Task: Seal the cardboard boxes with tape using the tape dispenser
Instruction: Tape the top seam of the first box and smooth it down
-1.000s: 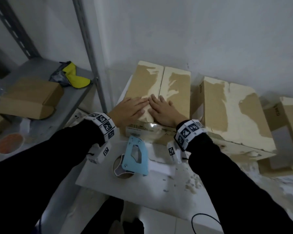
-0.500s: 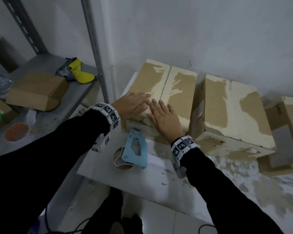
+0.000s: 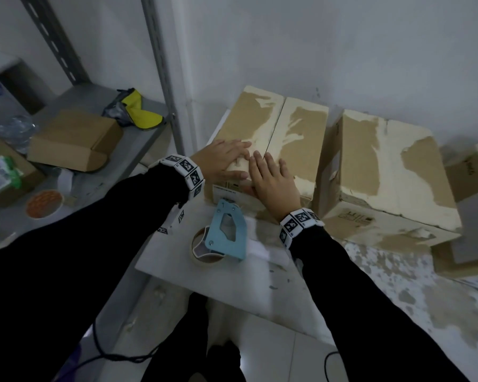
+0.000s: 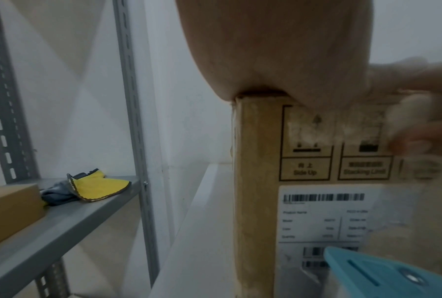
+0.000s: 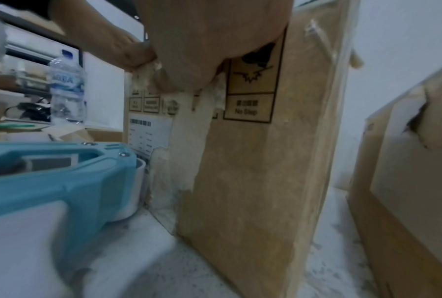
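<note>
Both hands lie flat on top of the cardboard box [image 3: 271,133]. Left hand [image 3: 224,161] has its fingers straight and close together, pressing down on the near left part of the lid. Right hand [image 3: 273,186] is spread out flat just beside it, with its fingers across the crack in the middle where the two flaps meet. The two hands touch near the front edge of the box.

This box stands on a white table [image 3: 232,277], close to the wall. Its top has pale torn patches. On its front is a white label [image 4: 324,213] with bar codes.

Just in front of the box, between the two wrists, lies the blue tape dispenser [image 3: 226,235] on the table. No hand touches it. A roll of tape [image 3: 202,252] sits in it.

To the right stands a second box [image 3: 384,172], also with torn patches. On the left is a grey shelf [image 3: 75,188] with a small brown box [image 3: 72,139] and a yellow cloth [image 3: 141,114].
</note>
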